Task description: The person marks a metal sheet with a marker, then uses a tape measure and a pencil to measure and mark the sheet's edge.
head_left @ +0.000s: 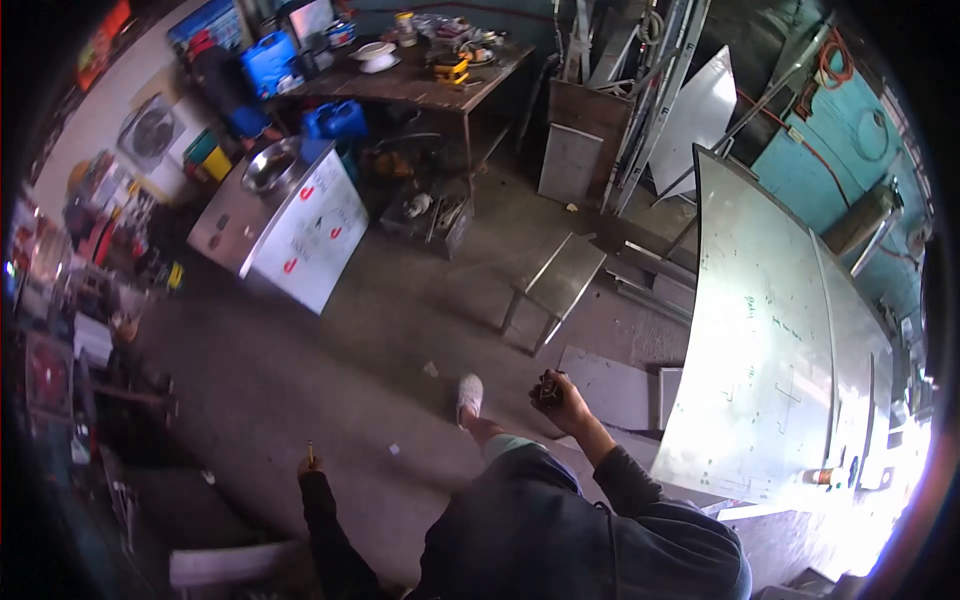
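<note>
1. Right hand (560, 392) is closed around a small dark item (549, 385); I can't tell what it is. It is held low, just left of the big steel sheet's (775, 340) lower left corner.
2. Left hand (309, 466) is pinched shut on a thin stick (311, 453) with a yellowish tip, probably a pencil or marker. It is well to the left of the sheet, over the bare floor (330, 380).
3. My read: the sheet carries drawn lines, so this looks like layout work. Keep both grips firm, bring the hands in over the sheet's face rather than along its edge, and plant the feet first.
4. A white shoe (469, 396) is stepped forward, left of the sheet and near the right hand.
5. Flat steel offcuts (612, 388) lie on the floor against the sheet's left edge. I'd call them a trip hazard.
6. A small steel stool (560, 282) stands further left of the sheet and up-frame, narrowing the path.
7. A white-sided cabinet (305, 235) with a steel bowl (270, 165) on top sits far left of the sheet.
8. The worktop (400, 85) beyond the sheet's top left is cluttered with tools, with blue jerrycans (335, 120) beside it.
9. Leaning metal panels (700, 110) and an orange cable (832, 62) sit above the sheet's top edge.
</note>
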A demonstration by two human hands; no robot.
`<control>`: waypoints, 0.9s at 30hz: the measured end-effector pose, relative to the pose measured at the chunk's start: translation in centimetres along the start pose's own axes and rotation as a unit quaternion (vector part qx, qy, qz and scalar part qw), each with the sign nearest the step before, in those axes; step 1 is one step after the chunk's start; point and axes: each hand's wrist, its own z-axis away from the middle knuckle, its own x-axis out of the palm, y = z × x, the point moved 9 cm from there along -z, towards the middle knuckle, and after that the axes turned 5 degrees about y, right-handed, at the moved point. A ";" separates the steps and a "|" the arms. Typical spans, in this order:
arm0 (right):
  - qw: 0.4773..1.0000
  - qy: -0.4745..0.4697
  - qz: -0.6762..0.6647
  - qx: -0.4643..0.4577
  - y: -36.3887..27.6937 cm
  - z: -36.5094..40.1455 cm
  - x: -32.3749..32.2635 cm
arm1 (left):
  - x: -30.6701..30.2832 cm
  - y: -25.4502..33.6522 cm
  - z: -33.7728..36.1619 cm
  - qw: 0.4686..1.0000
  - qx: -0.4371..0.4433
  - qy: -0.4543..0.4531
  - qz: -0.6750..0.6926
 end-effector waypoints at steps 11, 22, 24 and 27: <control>0.942 0.046 -0.327 -0.056 -1.6 -25.4 -5.7 | 16.9 20.6 -10.9 0.713 0.271 -0.454 -0.461; 0.813 0.343 -0.422 -0.209 -2.8 -29.7 -5.2 | 26.4 44.1 -38.9 0.687 0.358 -0.478 -0.414; 0.741 0.342 -0.512 -0.267 -2.5 -31.6 -6.2 | 28.6 52.4 -46.7 0.766 0.246 -0.536 -0.256; 0.646 0.420 -0.520 -0.368 -2.3 -33.1 -8.2 | 35.1 70.9 -53.4 0.676 0.577 -0.298 -0.349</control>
